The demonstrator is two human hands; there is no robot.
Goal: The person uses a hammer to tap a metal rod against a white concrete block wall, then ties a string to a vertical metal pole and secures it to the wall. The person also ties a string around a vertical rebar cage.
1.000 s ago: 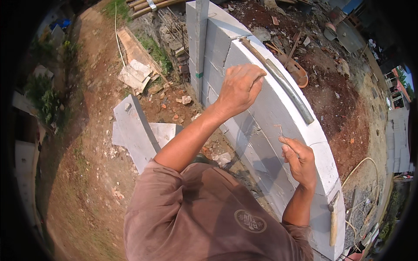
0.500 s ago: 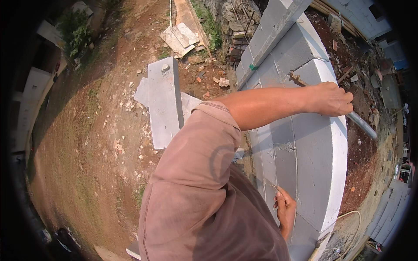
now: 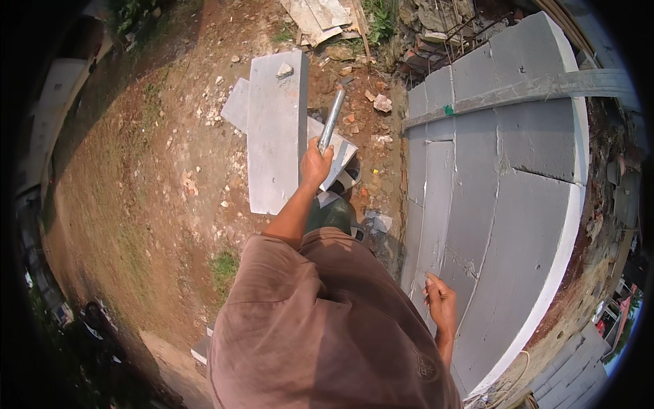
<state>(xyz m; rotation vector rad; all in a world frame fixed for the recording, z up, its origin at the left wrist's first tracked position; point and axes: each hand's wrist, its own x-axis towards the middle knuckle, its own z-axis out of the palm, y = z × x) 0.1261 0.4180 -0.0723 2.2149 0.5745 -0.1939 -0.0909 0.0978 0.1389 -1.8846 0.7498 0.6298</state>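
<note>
In my left hand (image 3: 316, 165) is a hammer (image 3: 332, 119) with a pale metal tube handle, its small dark head pointing away from me. This hand is closed round the handle, beside a large pale grey block (image 3: 274, 143). My right hand (image 3: 443, 300) is closed in a pinch against the face of a grey block wall (image 3: 477, 198); whatever sits between the fingertips is too small to make out. A long grey straight bar (image 3: 518, 99) with a green mark lies across the wall's far part.
On the big block rests a stone (image 3: 285, 70). Beyond it lie broken flat boards (image 3: 317, 20) and rubble. Thin rods (image 3: 463, 34) stick up near the far end of the wall. Dirt ground (image 3: 150, 204) with scattered stones stretches to the left.
My left hand has swung the hammer back from the top of the wall to the left, over the block. The right hand stays pinched at the wall. The view has shifted.
</note>
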